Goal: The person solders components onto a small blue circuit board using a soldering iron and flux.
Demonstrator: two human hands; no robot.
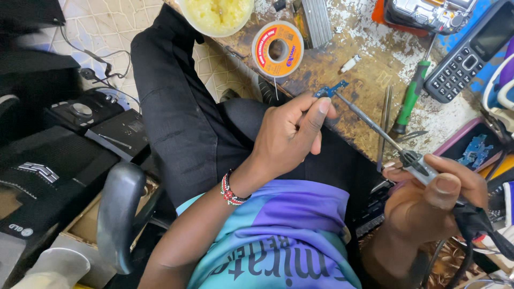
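Single head view, looking steeply down, close over lap and workbench (342, 69)

Scuffed workbench (332, 59), patterned tile floor (107, 21)

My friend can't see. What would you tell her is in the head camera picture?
A seated person's left hand pinches a small blue circuit board at the edge of a worn workbench, while the right hand touches a soldering iron tip to it. Nearby lie a solder spool, a green screwdriver, tweezers and a keypad phone.
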